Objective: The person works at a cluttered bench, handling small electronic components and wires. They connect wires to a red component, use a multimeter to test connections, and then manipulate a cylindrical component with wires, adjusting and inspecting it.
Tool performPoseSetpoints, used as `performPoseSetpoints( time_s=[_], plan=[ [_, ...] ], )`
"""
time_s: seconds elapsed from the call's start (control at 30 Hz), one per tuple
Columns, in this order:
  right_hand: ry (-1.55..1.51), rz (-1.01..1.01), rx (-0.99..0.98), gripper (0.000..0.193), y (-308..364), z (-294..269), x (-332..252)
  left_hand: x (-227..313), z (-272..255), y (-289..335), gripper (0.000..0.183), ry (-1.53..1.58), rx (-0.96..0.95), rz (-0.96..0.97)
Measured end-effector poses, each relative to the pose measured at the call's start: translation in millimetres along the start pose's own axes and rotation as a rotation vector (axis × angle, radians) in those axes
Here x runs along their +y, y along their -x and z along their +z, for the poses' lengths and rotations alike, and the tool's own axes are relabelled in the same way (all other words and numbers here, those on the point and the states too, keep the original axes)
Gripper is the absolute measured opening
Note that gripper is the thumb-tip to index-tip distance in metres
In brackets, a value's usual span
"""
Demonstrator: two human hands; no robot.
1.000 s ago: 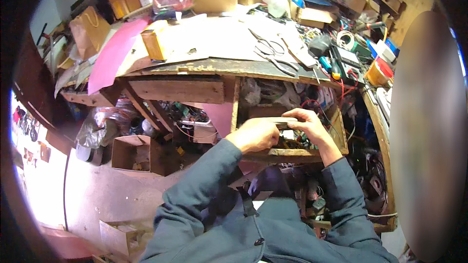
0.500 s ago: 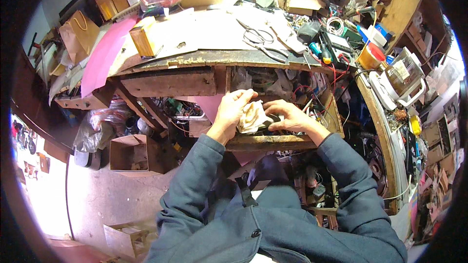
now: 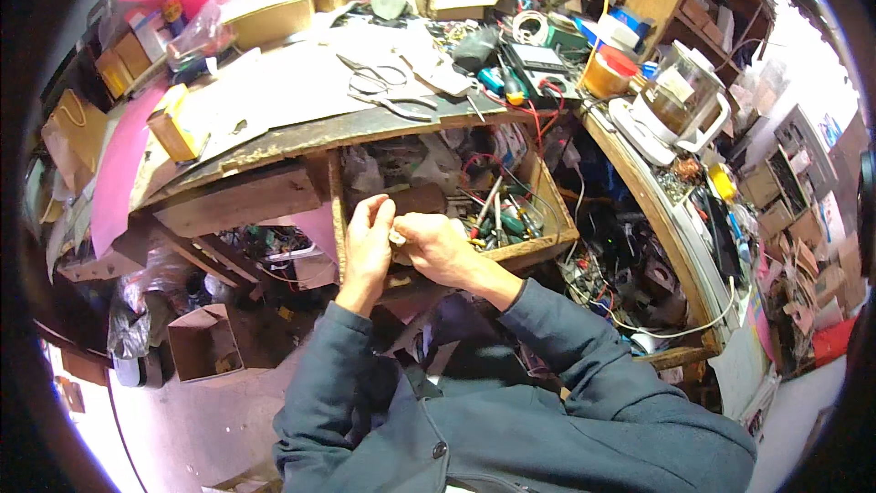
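My left hand (image 3: 367,251) and my right hand (image 3: 444,245) meet over the front of an open wooden drawer (image 3: 534,253). Both are closed, with fingers curled toward each other. Between them shows a small scrap of crumpled cream-coloured paper or cloth (image 3: 397,237); the rest of it is hidden by the fingers. Right of my right hand, the drawer holds several screwdrivers (image 3: 496,210) and other loose tools. Clear plastic bags (image 3: 438,164) fill its back part.
On the bench above lie scissors (image 3: 376,80), pliers (image 3: 406,108) and a black meter (image 3: 540,68) with red leads. A glass jug (image 3: 680,91) stands at right, near a red-lidded tub (image 3: 611,71). An open cardboard box (image 3: 205,344) sits on the floor at left.
My view has swung right, so the bench appears further left. My hands have drawn together, and the crumpled cream material, broadly visible before, is now mostly covered by fingers.
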State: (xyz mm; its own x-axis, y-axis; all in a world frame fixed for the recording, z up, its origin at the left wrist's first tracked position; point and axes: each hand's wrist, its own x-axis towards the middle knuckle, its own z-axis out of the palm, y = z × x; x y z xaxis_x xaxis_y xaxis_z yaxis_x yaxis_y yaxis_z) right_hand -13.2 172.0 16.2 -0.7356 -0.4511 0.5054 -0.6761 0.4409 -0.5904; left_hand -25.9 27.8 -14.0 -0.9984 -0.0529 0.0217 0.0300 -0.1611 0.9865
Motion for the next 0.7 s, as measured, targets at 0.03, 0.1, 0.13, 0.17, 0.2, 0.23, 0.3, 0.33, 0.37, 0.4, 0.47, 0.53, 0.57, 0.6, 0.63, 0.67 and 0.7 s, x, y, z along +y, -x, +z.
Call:
performPoseSetpoints(
  time_s=[0.03,0.1,0.13,0.17,0.2,0.23,0.3,0.33,0.37,0.4,0.47,0.53,0.57,0.6,0.63,0.67,0.7],
  plan=[
    [-0.014,0.002,0.014,0.020,-0.5,-1.5,0.8,-0.4,-3.4,-0.5,0.036,-0.047,-0.013,0.050],
    [-0.056,0.021,0.019,0.021,4.0,2.2,14.4,-8.2,-12.9,-5.2,0.037,-0.128,-0.032,0.053],
    [-0.082,0.049,-0.014,0.022,4.6,1.9,15.7,-4.6,-17.8,-5.4,0.037,-0.184,-0.043,0.073],
    [-0.108,0.076,-0.048,0.022,4.5,1.3,16.7,0.2,-20.3,-5.5,0.037,-0.239,-0.053,0.092],
    [-0.149,0.157,-0.074,0.019,6.6,-2.1,16.4,5.3,-18.6,-2.0,0.033,-0.163,-0.054,0.036],
    [-0.026,0.184,-0.099,0.018,5.5,-5.7,15.2,5.7,-18.7,0.1,0.033,-0.153,-0.043,0.047],
    [0.052,0.154,-0.091,0.021,5.0,-3.1,23.4,4.7,-20.0,4.5,0.032,-0.132,-0.025,0.068],
    [0.048,0.174,-0.112,0.021,2.7,-4.4,21.7,3.4,-20.3,7.0,0.031,-0.121,-0.011,0.070],
    [0.044,0.195,-0.132,0.020,-1.6,-6.1,18.0,0.9,-20.3,7.3,0.031,-0.151,0.001,0.105],
    [0.040,0.217,-0.152,0.019,-3.9,-6.0,16.2,-2.0,-20.3,7.0,0.030,-0.181,0.012,0.140],
    [-0.150,0.190,-0.192,0.020,-9.0,-3.2,18.1,8.3,-16.8,7.2,0.030,-0.238,0.057,0.194],
    [-0.356,0.184,-0.266,0.022,-13.9,3.2,15.8,6.5,-20.3,15.3,0.030,-0.232,0.112,0.217],
    [-0.350,0.231,-0.301,0.025,-18.2,6.4,20.6,12.0,-18.7,18.8,0.030,-0.237,0.135,0.224],
    [-0.254,0.309,-0.331,0.027,-21.4,3.3,22.9,7.3,-14.2,14.3,0.029,-0.224,0.144,0.285],
    [-0.167,0.391,-0.368,0.030,-24.1,0.6,19.7,8.5,-12.9,13.8,0.029,-0.305,0.148,0.318],
    [0.107,0.259,-0.378,0.033,-26.7,-2.9,14.5,9.1,-15.0,13.9,0.028,-0.300,0.124,0.277],
    [0.081,0.217,-0.355,0.034,-26.0,2.7,16.6,9.6,-18.1,13.8,0.028,-0.294,0.100,0.236]
  ],
)
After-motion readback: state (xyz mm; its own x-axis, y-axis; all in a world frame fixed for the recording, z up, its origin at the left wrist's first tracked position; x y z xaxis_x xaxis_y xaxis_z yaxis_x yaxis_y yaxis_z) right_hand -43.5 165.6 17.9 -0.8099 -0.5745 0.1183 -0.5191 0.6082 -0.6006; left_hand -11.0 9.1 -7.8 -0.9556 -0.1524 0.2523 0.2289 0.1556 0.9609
